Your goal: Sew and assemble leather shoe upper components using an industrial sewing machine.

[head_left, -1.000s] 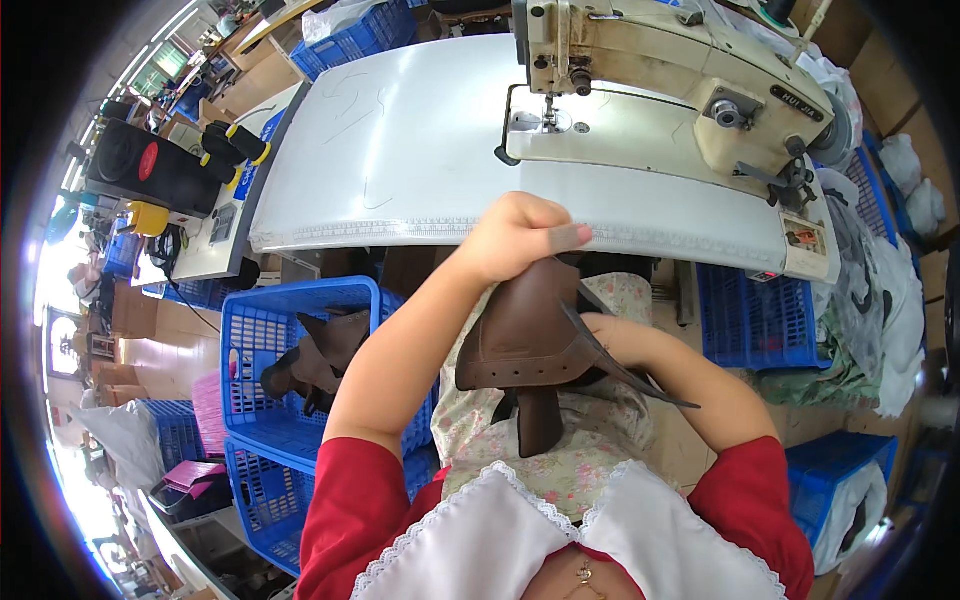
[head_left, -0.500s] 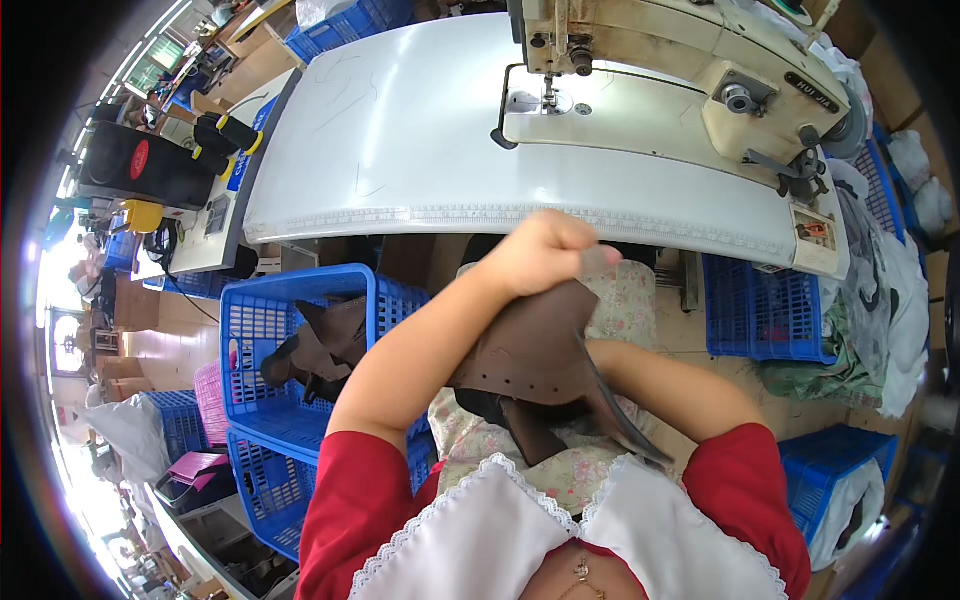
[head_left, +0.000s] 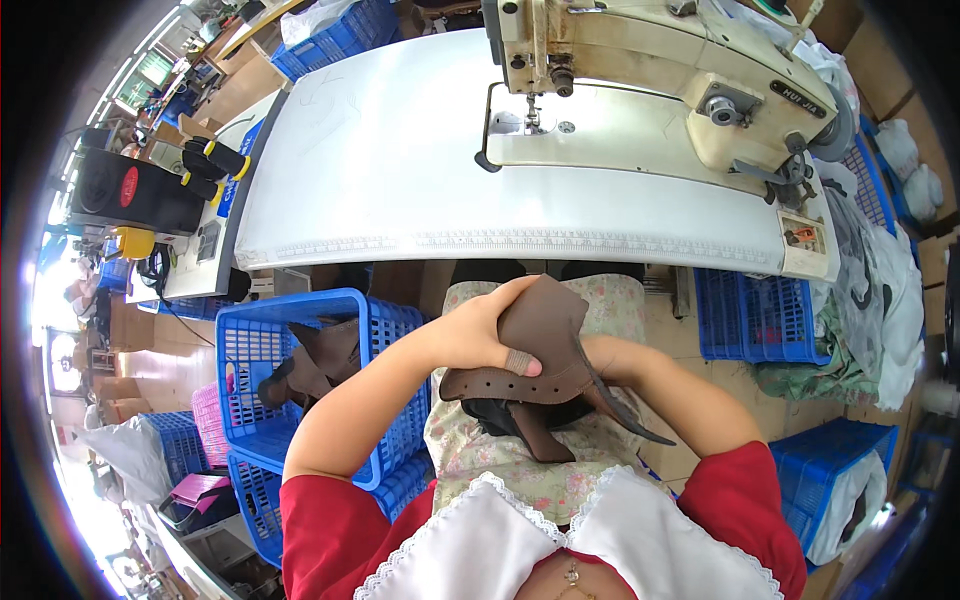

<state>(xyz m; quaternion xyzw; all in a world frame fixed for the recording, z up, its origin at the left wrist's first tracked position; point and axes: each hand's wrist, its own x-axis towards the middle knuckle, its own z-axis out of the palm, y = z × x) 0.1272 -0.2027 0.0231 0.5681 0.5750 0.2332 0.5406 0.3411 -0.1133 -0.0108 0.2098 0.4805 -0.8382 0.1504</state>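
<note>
A dark brown leather piece (head_left: 545, 325), shaped like a shoe or boot upper with a row of small punched holes, is held over my lap. My left hand (head_left: 485, 335) is closed on its left side, the thumb lying across the front near the holes; a tan wrap circles that thumb. My right hand (head_left: 606, 355) reaches behind the leather piece from the right, and its fingers are hidden there. Loose flaps hang from the lower edge of the piece, above a floral apron (head_left: 465, 440). Something black shows under it.
Ahead stands a white sewing table (head_left: 370, 170) with a sewing machine (head_left: 640, 60) at its right. To my left, a blue crate (head_left: 340, 300) holds similar brown leather pieces (head_left: 325, 360). More blue crates (head_left: 750, 315) flank the right side. Thread cones (head_left: 225, 160) stand at far left.
My left hand has come down from the top of the leather piece to its left side, thumb now on the front. The whole view has shifted slightly; the right hand remains behind the piece.
</note>
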